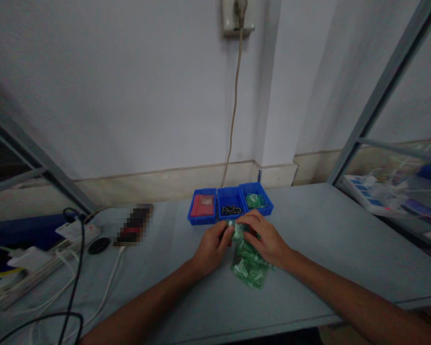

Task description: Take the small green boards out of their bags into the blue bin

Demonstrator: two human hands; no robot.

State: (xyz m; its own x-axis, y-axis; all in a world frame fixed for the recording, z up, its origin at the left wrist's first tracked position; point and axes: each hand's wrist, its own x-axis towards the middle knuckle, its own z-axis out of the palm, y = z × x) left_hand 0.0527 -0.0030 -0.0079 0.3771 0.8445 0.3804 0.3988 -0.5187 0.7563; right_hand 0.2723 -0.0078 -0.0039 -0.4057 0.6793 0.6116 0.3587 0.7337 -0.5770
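Note:
My left hand (210, 248) is closed, thumb and fingers pinching the left side of a small green plastic bag (238, 232). From the other side my right hand (267, 237) grips the same bag with curled fingers. More crinkled, see-through green plastic bags (251, 268) lie on the table just under and in front of the right hand; I cannot tell where the held bag ends and these begin. What the held bag contains is hidden.
Beyond my hands stand three blue bins: one with a red packet (203, 205), one with small dark metal parts (231, 210), one with green packets (255, 201). A phone (133, 225) with a white cable, a black disc (99, 246) and a power strip (39, 268) lie left.

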